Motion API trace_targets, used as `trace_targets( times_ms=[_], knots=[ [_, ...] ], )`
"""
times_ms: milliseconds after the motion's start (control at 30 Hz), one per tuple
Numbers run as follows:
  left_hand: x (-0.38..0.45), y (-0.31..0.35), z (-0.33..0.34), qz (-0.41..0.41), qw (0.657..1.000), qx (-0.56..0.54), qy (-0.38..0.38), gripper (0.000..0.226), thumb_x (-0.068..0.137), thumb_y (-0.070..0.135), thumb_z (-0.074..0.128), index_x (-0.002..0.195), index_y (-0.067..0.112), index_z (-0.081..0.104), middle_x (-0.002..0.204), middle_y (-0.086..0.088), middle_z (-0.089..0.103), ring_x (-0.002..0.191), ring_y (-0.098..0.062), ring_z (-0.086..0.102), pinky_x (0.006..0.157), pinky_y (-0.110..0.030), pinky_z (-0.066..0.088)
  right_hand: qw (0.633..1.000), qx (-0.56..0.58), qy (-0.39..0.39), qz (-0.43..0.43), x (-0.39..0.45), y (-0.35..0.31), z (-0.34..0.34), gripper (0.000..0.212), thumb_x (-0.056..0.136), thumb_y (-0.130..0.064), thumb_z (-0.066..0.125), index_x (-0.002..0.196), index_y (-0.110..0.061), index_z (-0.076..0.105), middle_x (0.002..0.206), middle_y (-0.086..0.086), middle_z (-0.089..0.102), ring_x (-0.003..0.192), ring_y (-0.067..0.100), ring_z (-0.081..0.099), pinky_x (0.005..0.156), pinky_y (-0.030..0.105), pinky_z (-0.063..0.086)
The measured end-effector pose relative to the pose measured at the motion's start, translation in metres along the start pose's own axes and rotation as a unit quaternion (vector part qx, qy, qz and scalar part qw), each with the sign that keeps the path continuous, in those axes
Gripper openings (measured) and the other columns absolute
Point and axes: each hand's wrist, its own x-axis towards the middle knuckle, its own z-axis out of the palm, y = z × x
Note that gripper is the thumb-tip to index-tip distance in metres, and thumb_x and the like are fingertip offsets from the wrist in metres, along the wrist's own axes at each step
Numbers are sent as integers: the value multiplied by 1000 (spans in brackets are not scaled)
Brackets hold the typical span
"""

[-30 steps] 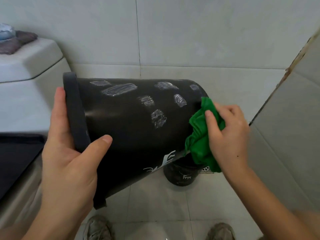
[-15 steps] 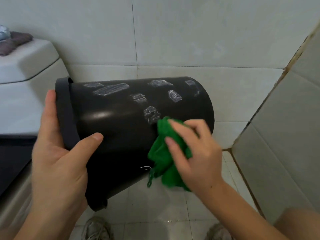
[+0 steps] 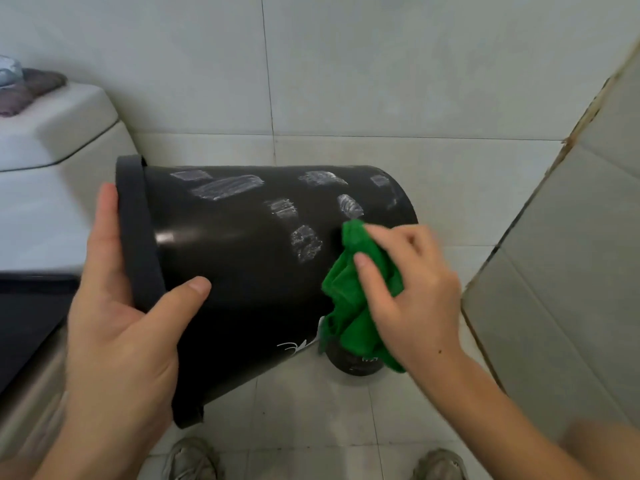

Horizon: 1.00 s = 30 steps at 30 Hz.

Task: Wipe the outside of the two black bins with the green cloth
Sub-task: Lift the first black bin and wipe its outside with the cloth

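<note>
A black bin (image 3: 242, 265) lies on its side in the air, its rim to the left and its base to the right. White smudges mark its upper wall. My left hand (image 3: 121, 327) grips the rim, thumb across the outer wall. My right hand (image 3: 412, 292) presses a crumpled green cloth (image 3: 353, 306) against the bin's wall near the base end. A second black bin (image 3: 349, 362) stands on the floor below, mostly hidden behind the cloth and the held bin.
A white toilet tank (image 3: 52, 140) with folded cloths on top stands at the left, and a dark toilet lid (image 3: 24, 313) lies below it. A tiled wall is behind, and a tiled partition (image 3: 561, 271) juts in at the right. My shoes (image 3: 194, 459) stand on the tiled floor.
The green cloth slid from the bin's base end left along the wall, then back right and upward. The bin tilted slightly and dropped lower in view.
</note>
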Motion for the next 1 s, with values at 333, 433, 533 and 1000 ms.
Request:
trace_targets(
  times_ms=[333, 433, 533, 1000],
  knots=[
    [-6, 1, 20, 37, 999, 12, -16, 85, 83, -3, 60, 143, 52, 33, 133, 25, 58, 124, -16, 58, 102, -65, 40, 990, 25, -28, -138, -20, -23, 4, 28, 97, -34, 57, 119, -18, 63, 97, 6, 62, 79, 13, 59, 60, 25, 52],
    [0, -7, 7, 4, 1000, 14, 8, 82, 87, 4, 63, 137, 61, 34, 134, 22, 57, 124, -21, 58, 96, -63, 44, 999, 38, 0, -14, -1, -8, -4, 36, 92, -40, 59, 115, -14, 70, 97, 1, 60, 82, 7, 56, 71, 17, 48],
    [3, -9, 2, -11, 1000, 4, 9, 78, 82, 20, 71, 137, 61, 35, 136, 21, 55, 124, -19, 57, 96, -61, 45, 995, 73, 0, 74, 12, -3, -16, 41, 86, -47, 59, 116, -21, 68, 99, -7, 58, 90, -4, 53, 79, 3, 38],
    [7, -9, 12, 3, 996, 69, 48, 78, 91, -2, 55, 143, 51, 31, 123, 29, 61, 112, -6, 63, 94, -52, 52, 756, 437, -190, 448, 19, -7, -45, 63, 78, 8, 67, 135, -18, 56, 99, 6, 76, 87, 24, 74, 67, 31, 60]
  ],
)
